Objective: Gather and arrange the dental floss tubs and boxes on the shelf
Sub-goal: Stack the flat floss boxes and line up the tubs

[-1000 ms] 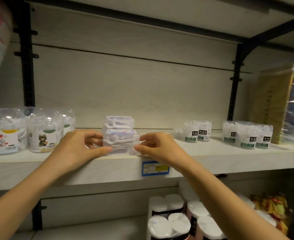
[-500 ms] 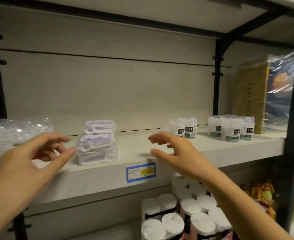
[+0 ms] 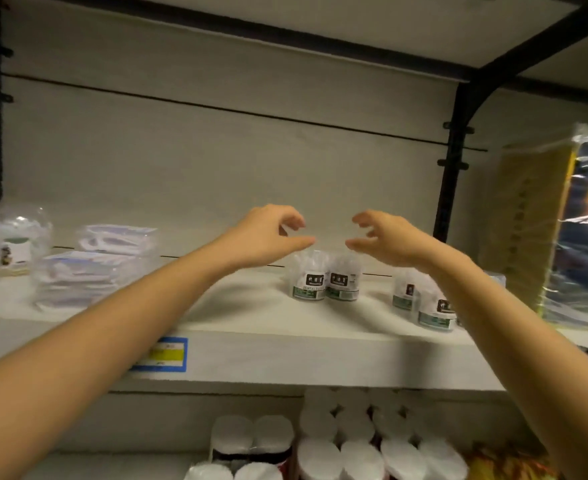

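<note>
Two small clear floss tubs (image 3: 325,280) with dark labels stand side by side in the middle of the white shelf (image 3: 285,351). My left hand (image 3: 268,237) and my right hand (image 3: 382,242) hover just above them, fingers loosely curved, holding nothing. Right of them stand more such tubs (image 3: 424,303), partly hidden by my right forearm. A stack of clear floss boxes (image 3: 88,268) lies at the left. Further left are large round tubs (image 3: 5,249) with cartoon labels.
A plastic-wrapped yellow and blue package (image 3: 562,230) leans at the shelf's right end behind a black upright (image 3: 453,161). A blue and yellow price tag (image 3: 162,355) sits on the shelf edge. White-capped bottles (image 3: 341,441) fill the shelf below.
Both hands let go of the stacked floss boxes and moved right, up over the pair of small tubs. The view has swung right.
</note>
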### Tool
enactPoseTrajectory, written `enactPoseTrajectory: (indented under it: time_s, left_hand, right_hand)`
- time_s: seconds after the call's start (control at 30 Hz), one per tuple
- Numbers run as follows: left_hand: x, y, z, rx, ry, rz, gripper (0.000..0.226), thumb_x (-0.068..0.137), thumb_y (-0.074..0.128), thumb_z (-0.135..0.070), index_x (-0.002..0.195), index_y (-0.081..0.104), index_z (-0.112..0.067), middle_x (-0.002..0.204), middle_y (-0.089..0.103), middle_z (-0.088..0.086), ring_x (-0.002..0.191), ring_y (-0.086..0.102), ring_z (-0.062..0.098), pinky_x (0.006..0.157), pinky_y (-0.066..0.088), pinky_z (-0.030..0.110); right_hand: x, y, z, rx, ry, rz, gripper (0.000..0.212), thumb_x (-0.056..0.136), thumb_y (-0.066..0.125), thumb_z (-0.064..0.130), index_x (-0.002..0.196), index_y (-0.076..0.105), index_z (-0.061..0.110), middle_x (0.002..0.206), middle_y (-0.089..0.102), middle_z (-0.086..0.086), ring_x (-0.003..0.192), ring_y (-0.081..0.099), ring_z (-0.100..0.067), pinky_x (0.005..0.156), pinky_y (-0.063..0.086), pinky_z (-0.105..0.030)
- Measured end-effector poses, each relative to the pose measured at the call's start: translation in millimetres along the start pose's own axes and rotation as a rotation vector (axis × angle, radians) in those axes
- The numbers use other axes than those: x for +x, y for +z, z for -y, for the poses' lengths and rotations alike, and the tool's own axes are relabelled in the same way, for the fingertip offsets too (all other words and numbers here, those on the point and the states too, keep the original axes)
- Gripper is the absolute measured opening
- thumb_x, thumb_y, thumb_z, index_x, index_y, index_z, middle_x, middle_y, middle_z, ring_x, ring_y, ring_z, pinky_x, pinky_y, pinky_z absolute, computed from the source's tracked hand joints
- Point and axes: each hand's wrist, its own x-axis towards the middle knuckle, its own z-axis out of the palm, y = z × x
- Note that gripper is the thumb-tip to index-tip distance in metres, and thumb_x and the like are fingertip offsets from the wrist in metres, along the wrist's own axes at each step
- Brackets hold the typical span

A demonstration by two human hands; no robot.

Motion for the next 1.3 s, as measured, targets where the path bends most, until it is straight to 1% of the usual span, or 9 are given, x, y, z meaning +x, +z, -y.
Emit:
enactPoseTrajectory:
  time_s: [0.13,0.27,0.37,0.57,0.7,0.83,0.97,1.13,1.3]
  left_hand:
    - [41,24,15,-0.033,-0.194,0.228,0.067,0.08,0.066,-0.043,0.136,0.043,-0.014,0.14,0.047,0.006,0.124,0.048,0.019,0.099,0.036,0.026]
    - [52,37,27,-0.115,-0.296,0.35,0.072,0.079,0.067,-0.041,0.139,0.039,-0.013,0.141,0.043,0.01,0.123,0.048,0.021,0.094,0.044,0.028]
    - [53,48,32,-0.149,-0.309,0.354,0.07,0.079,0.069,-0.033,0.139,0.039,-0.014,0.134,0.043,0.013,0.108,0.054,0.022,0.088,0.049,0.029]
    - [49,14,29,-0.28,-0.32,0.309,0.063,0.077,0.071,-0.031,0.13,0.047,-0.007,0.123,0.059,0.009,0.102,0.063,0.016,0.081,0.054,0.022]
    - [32,-24,11,-0.36,-0.249,0.332,0.052,0.071,0.069,-0.039,0.11,0.06,-0.005,0.105,0.069,0.008,0.092,0.065,0.014,0.076,0.056,0.02]
    - [9,-40,-3,-0.397,-0.228,0.387,0.042,0.069,0.073,-0.041,0.097,0.065,-0.012,0.097,0.071,0.006,0.097,0.065,0.021,0.085,0.056,0.032]
    - [-13,-40,-8,-0.413,-0.236,0.431,0.072,0.063,0.074,-0.044,0.115,0.057,0.002,0.109,0.069,0.012,0.106,0.064,0.026,0.087,0.056,0.037]
    - [-26,-38,-17,-0.43,-0.183,0.383,0.073,0.055,0.073,-0.045,0.112,0.06,-0.001,0.105,0.069,0.013,0.098,0.064,0.019,0.084,0.057,0.035]
    - [-25,-29,-39,-0.484,-0.095,0.365,0.08,0.041,0.083,-0.056,0.106,0.066,-0.013,0.103,0.072,0.001,0.093,0.067,0.009,0.077,0.058,0.025]
  right_hand:
    - [34,8,-9,-0.112,0.012,0.169,0.062,0.091,0.05,0.041,0.142,0.032,0.01,0.148,0.037,-0.01,0.133,0.037,-0.027,0.107,0.03,-0.033]
    - [46,26,-16,-0.007,0.105,0.387,0.065,0.088,0.052,0.042,0.143,0.027,0.017,0.146,0.038,-0.009,0.124,0.048,-0.029,0.097,0.046,-0.035]
    - [47,36,-18,0.054,0.099,0.344,0.062,0.088,0.055,0.033,0.141,0.029,0.014,0.139,0.043,-0.011,0.114,0.054,-0.029,0.084,0.054,-0.033]
    - [32,2,-17,0.233,-0.011,0.217,0.062,0.087,0.06,0.03,0.141,0.032,0.019,0.143,0.04,-0.011,0.113,0.054,-0.026,0.082,0.053,-0.031]
    - [1,-39,-12,0.363,-0.087,0.285,0.066,0.085,0.056,0.041,0.143,0.029,0.027,0.132,0.052,-0.003,0.092,0.059,-0.008,0.072,0.049,-0.016]
    - [-28,-56,-8,0.429,-0.135,0.347,0.08,0.07,0.058,0.049,0.142,0.03,0.03,0.123,0.049,0.012,0.097,0.057,0.0,0.073,0.05,-0.014]
    - [-48,-56,-5,0.437,-0.199,0.4,0.08,0.064,0.058,0.05,0.139,0.035,0.034,0.126,0.048,0.019,0.101,0.056,0.004,0.072,0.049,-0.004]
    - [-65,-57,-6,0.482,-0.23,0.386,0.06,0.066,0.058,0.046,0.124,0.042,0.046,0.103,0.048,0.036,0.082,0.058,0.02,0.063,0.047,-0.001]
    - [-80,-70,-27,0.435,-0.257,0.334,0.065,0.063,0.057,0.058,0.126,0.041,0.054,0.136,0.044,0.025,0.112,0.053,0.0,0.085,0.048,-0.019]
